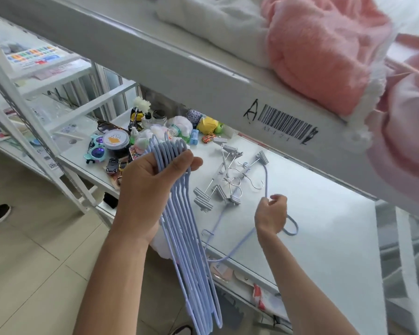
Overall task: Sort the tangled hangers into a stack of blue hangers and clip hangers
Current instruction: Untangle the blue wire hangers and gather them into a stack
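Left hand (150, 187) curled tight round a bundle of blue hangers (189, 240), hooks fanned out above the fingers, long bodies hanging down and toward the viewer, off the front edge of the shelf (324, 226). Right hand (271, 216) pinching one loose blue hanger (266, 180) near its middle, over the shelf's front half; fingers closed on the wire, nothing else held. Long axis of that hanger roughly front to back: one end reaching up toward the shelf's back edge, hook looping out just right of the wrist, lower arm trailing down toward the front edge. Bundle to the left of it and a little nearer the viewer, well apart. Likely next: swing leftward to join the bundle, hook turned to match. Clip hangers (225, 180) in a tangle mid-shelf, between the two hands and further back, the loose hanger's far end just beside one clip; possible snag there.
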